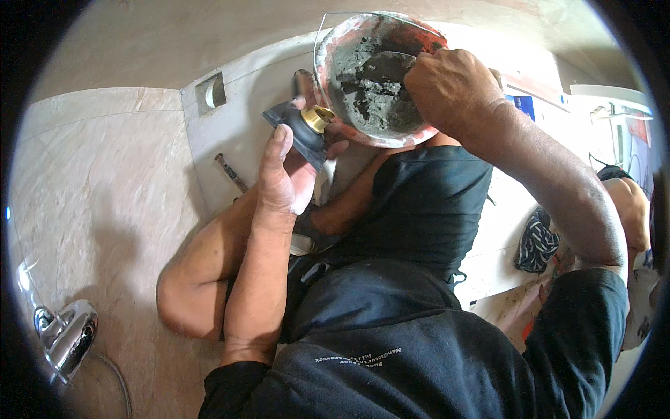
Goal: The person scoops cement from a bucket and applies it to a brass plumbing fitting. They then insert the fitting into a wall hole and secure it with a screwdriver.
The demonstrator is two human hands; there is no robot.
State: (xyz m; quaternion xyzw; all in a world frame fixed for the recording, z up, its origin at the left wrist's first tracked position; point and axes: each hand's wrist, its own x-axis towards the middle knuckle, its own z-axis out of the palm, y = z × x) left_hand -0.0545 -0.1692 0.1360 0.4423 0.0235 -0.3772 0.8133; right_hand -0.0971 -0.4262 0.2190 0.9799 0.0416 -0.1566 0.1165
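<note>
My left hand (286,167) grips a floor drain (299,131), a dark square plate with a brass neck (317,119) facing up. It is held tilted just left of the bucket (322,77), whose rim is smeared red and white. Grey mortar (377,105) lines the inside of that bucket. Over its right rim, my right hand (457,82) is closed on a trowel; the grey blade (388,65) rests at the mortar, while the fist hides the handle.
A square hole (211,94) with a white pipe end sits in the floor corner. A hammer-like tool (230,172) lies by my left knee. A chrome shower fixture (70,335) is on the left. Patterned cloth (537,241) lies right, near another person's bare limb (627,209).
</note>
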